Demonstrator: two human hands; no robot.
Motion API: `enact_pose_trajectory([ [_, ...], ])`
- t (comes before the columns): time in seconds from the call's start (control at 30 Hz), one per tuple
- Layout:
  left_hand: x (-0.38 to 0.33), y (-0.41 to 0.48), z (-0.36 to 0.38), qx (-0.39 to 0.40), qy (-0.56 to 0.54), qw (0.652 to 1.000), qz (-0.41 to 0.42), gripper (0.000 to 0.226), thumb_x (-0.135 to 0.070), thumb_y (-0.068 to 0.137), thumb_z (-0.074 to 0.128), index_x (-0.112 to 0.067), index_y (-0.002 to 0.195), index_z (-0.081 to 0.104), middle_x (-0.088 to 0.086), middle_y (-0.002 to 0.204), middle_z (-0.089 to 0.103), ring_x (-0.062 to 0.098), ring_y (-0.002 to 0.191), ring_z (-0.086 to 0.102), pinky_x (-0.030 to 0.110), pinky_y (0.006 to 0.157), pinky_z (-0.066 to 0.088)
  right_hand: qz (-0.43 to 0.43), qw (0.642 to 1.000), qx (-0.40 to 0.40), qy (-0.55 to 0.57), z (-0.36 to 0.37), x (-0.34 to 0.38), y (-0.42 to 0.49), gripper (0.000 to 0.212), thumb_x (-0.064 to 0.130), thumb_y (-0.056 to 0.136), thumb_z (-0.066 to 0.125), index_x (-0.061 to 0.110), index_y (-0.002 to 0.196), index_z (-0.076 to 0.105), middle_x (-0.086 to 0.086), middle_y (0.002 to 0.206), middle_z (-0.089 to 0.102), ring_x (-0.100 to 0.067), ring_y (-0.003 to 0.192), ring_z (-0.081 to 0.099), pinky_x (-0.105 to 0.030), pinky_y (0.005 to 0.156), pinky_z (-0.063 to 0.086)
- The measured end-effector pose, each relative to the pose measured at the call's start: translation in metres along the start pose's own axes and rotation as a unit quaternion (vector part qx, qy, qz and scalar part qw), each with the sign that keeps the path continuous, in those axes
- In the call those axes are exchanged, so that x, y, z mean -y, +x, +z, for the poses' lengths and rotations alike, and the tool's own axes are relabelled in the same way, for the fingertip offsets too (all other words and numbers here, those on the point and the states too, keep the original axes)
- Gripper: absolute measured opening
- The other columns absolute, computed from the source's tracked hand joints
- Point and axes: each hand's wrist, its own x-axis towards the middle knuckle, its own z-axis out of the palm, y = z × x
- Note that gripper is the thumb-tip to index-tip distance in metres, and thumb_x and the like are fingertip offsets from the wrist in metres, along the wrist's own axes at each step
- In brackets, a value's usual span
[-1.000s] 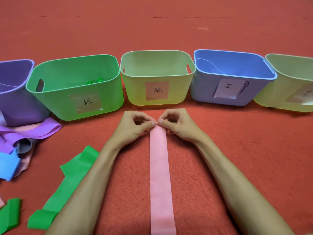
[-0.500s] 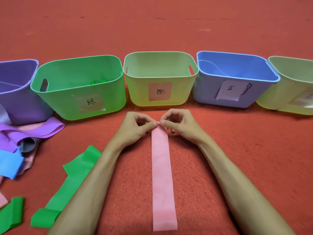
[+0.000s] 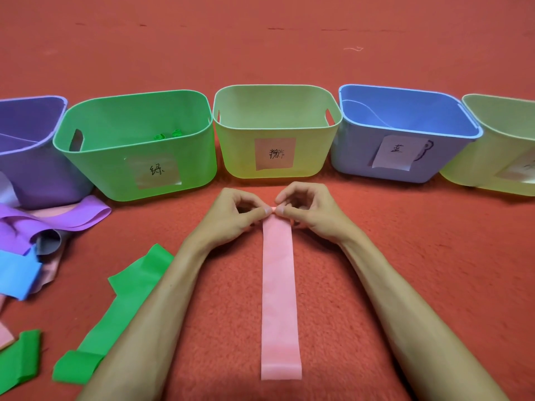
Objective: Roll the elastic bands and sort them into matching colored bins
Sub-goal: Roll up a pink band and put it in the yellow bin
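As left hand [image 3: 231,217], right hand [image 3: 317,217] pinch it — pink band [image 3: 279,299], lengthwise near-to-far.

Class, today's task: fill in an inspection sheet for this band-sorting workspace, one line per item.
Surface: red carpet; everything lies directly on it.
Job's things: pink band lies flat and straight. Row of bins: purple bin, green bin holding green rolls, yellow-green bin with a pink label, blue bin, second yellow-green bin cut off at the right edge.
Clutter: loose green band; heap of bands, purple, blue and pink, at the left.
Hands: left hand and right hand both pinch the pink band's far end.
Cables: nothing seen.
Surroundings: carpet continues beyond the bins, with a pale thread.
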Motion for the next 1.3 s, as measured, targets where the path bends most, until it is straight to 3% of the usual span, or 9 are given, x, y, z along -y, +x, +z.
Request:
enact_pose_trajectory([
  [0.17, 0.0012, -0.0008, -0.0023, -0.007, -0.013, 1.000, 0.015, 0.007, -0.015, 0.092, 0.076, -0.009, 0.094, 0.080, 0.021, 0.081, 0.073, 0.017, 0.071, 0.059, 0.020, 0.055, 0.045, -0.001, 1.000, -0.006, -0.030, 0.0016, -0.0008, -0.0007, 0.013, 0.003, 0.088, 0.080, 0.000, 0.097, 0.071, 0.000, 0.076, 0.067, -0.007, 0.062, 0.056, -0.020, 0.054, 0.047],
  [0.27, 0.0022, -0.0003, -0.0010, -0.010, -0.022, 1.000, 0.013, 0.006, -0.012, 0.091, 0.078, -0.008, 0.095, 0.080, 0.009, 0.077, 0.073, 0.017, 0.072, 0.060, 0.019, 0.056, 0.045, -0.007, 0.998, 0.011, -0.054, 0.0027, -0.0013, -0.0015, 0.009, 0.009, 0.093, 0.076, 0.000, 0.094, 0.076, 0.001, 0.073, 0.070, -0.007, 0.064, 0.055, -0.022, 0.057, 0.044],
  [0.4, 0.0029, -0.0001, 0.0015, -0.011, -0.007, 1.000, 0.023, 0.004, -0.012, 0.089, 0.080, -0.011, 0.093, 0.082, -0.001, 0.072, 0.074, 0.010, 0.068, 0.062, 0.017, 0.059, 0.047, -0.019, 0.998, 0.013, -0.054, -0.0006, 0.0004, -0.0028, 0.009, 0.007, 0.093, 0.075, -0.001, 0.094, 0.079, -0.020, 0.083, 0.076, -0.014, 0.070, 0.060, -0.026, 0.060, 0.046],
  [0.5, -0.0005, 0.0005, 0.0009, -0.008, -0.004, 1.000, 0.015, 0.007, -0.020, 0.091, 0.078, -0.016, 0.089, 0.082, 0.005, 0.074, 0.075, 0.009, 0.067, 0.061, 0.021, 0.060, 0.049, -0.020, 0.999, 0.002, -0.040, -0.0013, 0.0010, -0.0042, 0.011, 0.007, 0.091, 0.077, -0.002, 0.098, 0.079, -0.018, 0.091, 0.078, -0.013, 0.076, 0.066, -0.026, 0.062, 0.050],
  [0.63, -0.0025, 0.0014, 0.0009, 0.006, 0.025, 1.000, 0.006, 0.019, -0.024, 0.098, 0.069, -0.016, 0.084, 0.080, -0.008, 0.072, 0.074, 0.002, 0.066, 0.061, 0.017, 0.060, 0.047, -0.011, 1.000, 0.003, -0.017, -0.0006, 0.0015, -0.0058, 0.013, 0.006, 0.090, 0.078, 0.000, 0.102, 0.080, -0.017, 0.094, 0.079, -0.019, 0.084, 0.068, -0.032, 0.067, 0.052],
  [0.77, 0.0003, 0.0015, -0.0014, 0.010, 0.018, 1.000, 0.021, 0.014, -0.016, 0.098, 0.069, -0.010, 0.089, 0.079, -0.009, 0.073, 0.074, -0.001, 0.066, 0.062, 0.013, 0.059, 0.045, -0.007, 1.000, 0.002, -0.005, 0.0012, 0.0037, -0.0050, 0.013, 0.006, 0.088, 0.080, -0.004, 0.096, 0.077, -0.017, 0.081, 0.076, -0.015, 0.070, 0.062, -0.029, 0.061, 0.046],
  [0.9, 0.0009, 0.0020, -0.0013, 0.010, 0.013, 0.999, 0.041, 0.013, -0.012, 0.097, 0.070, -0.003, 0.096, 0.079, -0.012, 0.073, 0.074, -0.006, 0.067, 0.062, 0.008, 0.059, 0.043, 0.000, 1.000, -0.009, -0.028, -0.0029, 0.0029, -0.0034, 0.016, 0.009, 0.092, 0.076, -0.007, 0.094, 0.076, 0.005, 0.066, 0.069, -0.004, 0.056, 0.054, -0.017, 0.051, 0.041],
  [1.17, 0.0022, 0.0021, -0.0041, 0.001, -0.007, 1.000, 0.015, 0.013, -0.016, 0.094, 0.074, -0.007, 0.102, 0.079, 0.006, 0.078, 0.074, 0.007, 0.071, 0.062, 0.014, 0.056, 0.046, -0.022, 1.000, -0.017, -0.006, 0.0000, 0.0044, -0.0050, 0.013, 0.001, 0.084, 0.082, -0.009, 0.090, 0.075, -0.002, 0.069, 0.072, -0.008, 0.056, 0.057, -0.019, 0.051, 0.043],
  [1.3, 0.0014, 0.0014, -0.0077, 0.017, 0.009, 1.000, 0.014, 0.011, -0.015, 0.094, 0.074, -0.007, 0.100, 0.080, 0.003, 0.080, 0.077, 0.004, 0.071, 0.066, 0.015, 0.058, 0.048, -0.025, 0.999, -0.029, -0.016, 0.0002, 0.0024, -0.0045, 0.016, 0.002, 0.081, 0.085, -0.007, 0.089, 0.075, -0.011, 0.073, 0.072, -0.015, 0.062, 0.058, -0.021, 0.052, 0.046],
])
